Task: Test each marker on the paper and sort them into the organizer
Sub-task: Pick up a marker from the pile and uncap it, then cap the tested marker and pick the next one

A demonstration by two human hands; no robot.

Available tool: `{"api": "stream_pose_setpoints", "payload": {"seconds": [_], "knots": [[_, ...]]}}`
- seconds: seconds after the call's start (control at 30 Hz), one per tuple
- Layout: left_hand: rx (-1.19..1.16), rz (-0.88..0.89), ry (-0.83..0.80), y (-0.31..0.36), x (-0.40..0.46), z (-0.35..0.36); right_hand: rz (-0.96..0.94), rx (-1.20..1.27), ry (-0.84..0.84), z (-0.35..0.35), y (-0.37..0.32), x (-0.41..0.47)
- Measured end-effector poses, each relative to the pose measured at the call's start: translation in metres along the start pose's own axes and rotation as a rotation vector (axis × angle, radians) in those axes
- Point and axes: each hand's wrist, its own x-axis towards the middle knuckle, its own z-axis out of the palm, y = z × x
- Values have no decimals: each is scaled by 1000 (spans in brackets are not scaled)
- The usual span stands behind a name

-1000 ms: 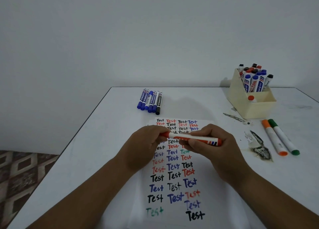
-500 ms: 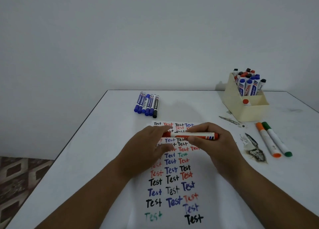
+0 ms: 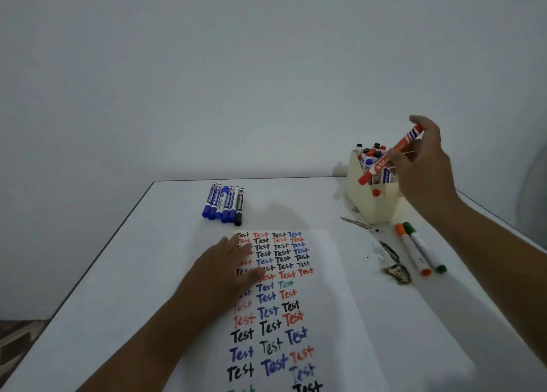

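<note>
Nearest to me, the paper [image 3: 319, 317] lies flat on the white table [image 3: 124, 273], covered in rows of the word "Test" in black, red, blue and green. The left hand [image 3: 225, 270] rests palm down on its left edge, fingers straight and relaxed, holding nothing, just pressing on the sheet.

To the right of the paper there is a dark, scuffed stain [image 3: 395, 269] on the tabletop, and just beside it two capped pens lie side by side: an orange marker [image 3: 411, 249] and a green marker [image 3: 424, 248], touching along their length.

Farther back on the left, a row of markers [image 3: 223, 203] lies tight together (five blue ones and a black one at the right end, as far as I can make out).

At the far right stands the cream organizer [image 3: 367, 205], its back compartment crowded with upright markers; a red cap shows in the front compartment. Above it the right hand [image 3: 426, 167] is lifted off the table, fingers curled around a red marker [image 3: 390, 155], gripping its upper half. The marker is tilted, capped end pointing down and left, hanging over the organizer's opening.
</note>
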Motion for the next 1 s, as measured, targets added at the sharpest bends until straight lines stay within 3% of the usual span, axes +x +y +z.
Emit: {"api": "stream_pose_setpoints", "payload": {"seconds": [0.2, 0.43, 0.53, 0.6, 0.73, 0.8, 0.87, 1.0], "knots": [[20, 15, -8, 0, 0, 0, 2, -206, -74, -12, 28, 26], [30, 9, -7, 1, 2, 1, -39, -525, -429, 18, 70, 24], [25, 10, -9, 0, 3, 2, -68, -480, -394, 21, 80, 24], [7, 10, 5, -3, 5, 4, -124, -590, -364, 21, 81, 24], [-33, 7, 29, -4, 5, 4, -410, -935, -15, 21, 69, 12], [-85, 11, 47, -2, 4, 3, -578, -947, 115, 23, 51, 0], [-172, 2, 93, 0, 6, 1, -706, -815, 7, 34, 30, -17], [-350, -64, 205, 2, 15, -8, -628, -656, -574, 68, 0, -70]]}}
